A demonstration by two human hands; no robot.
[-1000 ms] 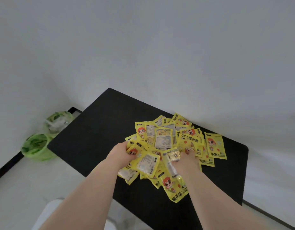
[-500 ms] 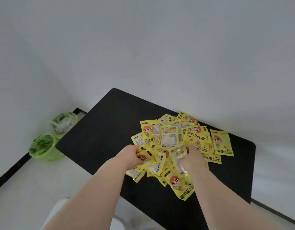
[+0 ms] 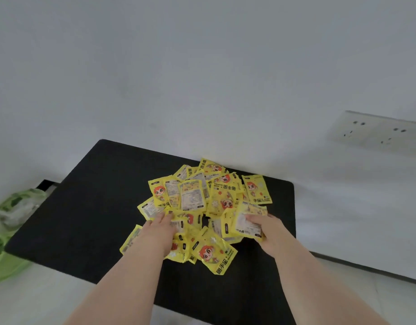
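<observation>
Left of the packets (image 3: 193, 198), tabletop (image 3: 89, 207) stretches to its edge.

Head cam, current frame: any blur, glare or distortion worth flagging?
Head view: the edges smear, so the wall socket and green bags are blurred. The yellow packets at centre are sharper: large print is legible, small print is not. Lighting is soft and even, with no hard shadows. The black table shows no glare. Wide-angle stretch grows toward the frame edges.

A heap of yellow packets (image 3: 197, 200) lies on a black table (image 3: 85, 207) — the left hand (image 3: 161, 225) rests on them, and the right hand (image 3: 269, 227) grips one packet (image 3: 245, 222).
</observation>
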